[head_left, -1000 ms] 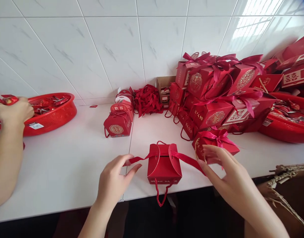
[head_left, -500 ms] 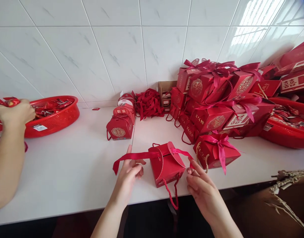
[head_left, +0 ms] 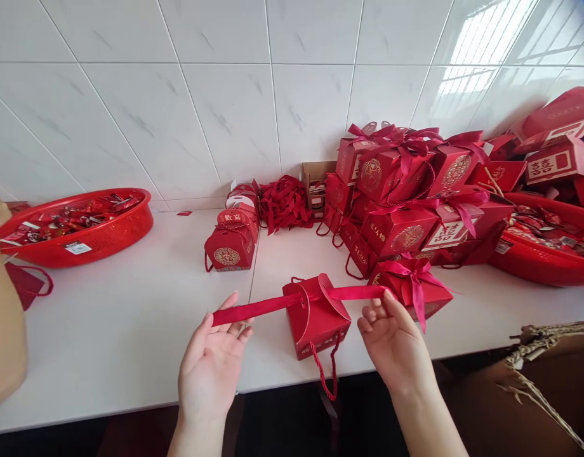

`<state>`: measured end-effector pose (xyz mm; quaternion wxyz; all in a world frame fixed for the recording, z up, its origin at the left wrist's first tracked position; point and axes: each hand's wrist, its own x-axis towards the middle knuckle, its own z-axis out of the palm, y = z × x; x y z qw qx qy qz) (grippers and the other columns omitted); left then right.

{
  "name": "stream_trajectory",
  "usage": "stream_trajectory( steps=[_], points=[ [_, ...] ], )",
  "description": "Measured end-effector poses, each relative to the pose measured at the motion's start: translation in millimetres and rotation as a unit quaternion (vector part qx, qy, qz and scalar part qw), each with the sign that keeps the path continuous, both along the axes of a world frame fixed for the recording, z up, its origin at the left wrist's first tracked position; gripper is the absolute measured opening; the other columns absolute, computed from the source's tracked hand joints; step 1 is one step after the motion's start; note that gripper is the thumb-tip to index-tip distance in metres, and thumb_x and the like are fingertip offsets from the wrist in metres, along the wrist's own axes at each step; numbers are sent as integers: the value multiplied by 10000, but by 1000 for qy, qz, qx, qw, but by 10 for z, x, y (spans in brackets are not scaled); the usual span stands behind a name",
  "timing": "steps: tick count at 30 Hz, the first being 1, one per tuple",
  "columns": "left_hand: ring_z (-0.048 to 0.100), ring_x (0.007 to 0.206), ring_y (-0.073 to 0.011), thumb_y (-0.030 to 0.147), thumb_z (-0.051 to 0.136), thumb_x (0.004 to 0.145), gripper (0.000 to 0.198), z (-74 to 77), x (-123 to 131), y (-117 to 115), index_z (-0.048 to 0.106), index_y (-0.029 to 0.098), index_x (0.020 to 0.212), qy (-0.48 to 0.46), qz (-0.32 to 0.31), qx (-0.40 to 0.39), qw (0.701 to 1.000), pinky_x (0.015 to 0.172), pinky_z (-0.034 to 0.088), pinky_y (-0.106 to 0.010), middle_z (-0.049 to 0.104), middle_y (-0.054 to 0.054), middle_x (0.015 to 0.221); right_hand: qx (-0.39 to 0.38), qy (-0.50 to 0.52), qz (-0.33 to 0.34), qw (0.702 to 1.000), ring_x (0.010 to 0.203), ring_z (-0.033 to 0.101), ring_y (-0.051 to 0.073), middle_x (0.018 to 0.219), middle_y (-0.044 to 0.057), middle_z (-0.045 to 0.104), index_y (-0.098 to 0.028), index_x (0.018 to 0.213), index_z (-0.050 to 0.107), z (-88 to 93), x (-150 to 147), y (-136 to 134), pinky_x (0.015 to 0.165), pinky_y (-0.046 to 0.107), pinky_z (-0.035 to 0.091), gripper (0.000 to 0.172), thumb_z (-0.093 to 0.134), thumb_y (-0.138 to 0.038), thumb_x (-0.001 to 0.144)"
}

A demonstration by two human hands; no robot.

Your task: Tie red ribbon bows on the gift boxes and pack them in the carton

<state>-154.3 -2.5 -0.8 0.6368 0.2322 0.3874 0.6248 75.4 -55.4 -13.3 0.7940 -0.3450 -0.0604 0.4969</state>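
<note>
A red gift box (head_left: 317,327) with curved top flaps and a twisted cord handle stands near the table's front edge. Threaded through its flaps, a red ribbon (head_left: 258,309) stretches out to both sides. My left hand (head_left: 212,362), palm up, holds the ribbon's left end at thumb and finger. Pinched between the fingers of my right hand (head_left: 391,336) is the other end, drawn nearly straight. Just behind my right hand sits a finished-looking red box (head_left: 409,282) with a pink-red bow on top.
Stacked bowed boxes (head_left: 401,228) rise at right, beside a red basket (head_left: 534,251) of wrapped sweets. Another red basket (head_left: 106,231) stands left, near a co-worker's arm (head_left: 6,317). Loose ribbons (head_left: 285,203) and handled boxes (head_left: 232,244) lie by the wall. A torn cardboard carton (head_left: 549,387) is lower right.
Both hands have taken the ribbon's ends and pulled them outward, so the slack is gone. My left hand has turned palm up. The co-worker's hand has left the left basket.
</note>
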Motion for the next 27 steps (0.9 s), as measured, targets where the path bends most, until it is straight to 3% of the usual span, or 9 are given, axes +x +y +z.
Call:
stream_trajectory(
  steps=[3,6,11,15,18,20,23,27],
  points=[
    [617,805,-151,387,689,767,221,98,-57,76,771,205,862,44,32,53,997,625,532,-236,695,-69,1113,38,-79,-69,994,618,499,70,716,-57,502,-217,765,600,136,31,52,550,193,429,172,767,-228,727],
    [603,805,-147,349,773,708,127,225,-73,163,752,227,682,90,74,108,987,630,518,-245,728,-37,1040,68,-141,-114,981,616,513,67,780,-45,554,-213,805,636,281,101,125,574,207,440,196,792,-185,690],
    [593,800,-147,379,769,731,228,377,-18,197,778,215,889,173,68,146,972,625,501,-248,740,-58,1007,73,-187,-124,972,595,525,63,753,-31,597,-192,792,665,452,190,239,577,199,456,180,808,-220,686],
    [610,805,-168,360,737,772,170,407,2,177,767,196,743,164,60,167,970,611,500,-262,752,-69,1005,74,-202,-138,967,601,520,60,755,-26,615,-188,782,672,509,217,277,537,173,436,195,824,-229,667],
    [622,849,-200,343,672,833,244,454,1,172,738,189,656,145,52,188,970,613,502,-288,758,-76,992,90,-245,-143,955,648,553,76,749,-18,626,-185,764,681,539,253,280,577,182,458,160,809,-253,697],
    [626,866,-217,341,659,846,257,521,10,187,738,181,661,158,53,200,966,623,504,-308,755,-84,993,99,-297,-140,939,680,577,91,749,-11,643,-189,763,691,573,291,274,621,200,480,146,802,-269,713],
    [621,797,-179,296,733,791,112,676,53,255,771,191,791,183,73,228,953,647,503,-299,754,-50,886,104,-381,-140,908,698,599,111,750,-8,665,-209,811,707,673,348,255,660,229,503,146,795,-286,724],
    [631,757,-158,308,762,763,178,939,183,403,780,205,907,202,54,301,930,732,515,-308,726,-19,753,94,-478,-107,867,595,556,112,673,-11,628,-205,748,683,889,358,233,557,236,477,168,732,-360,790]
  ],
)
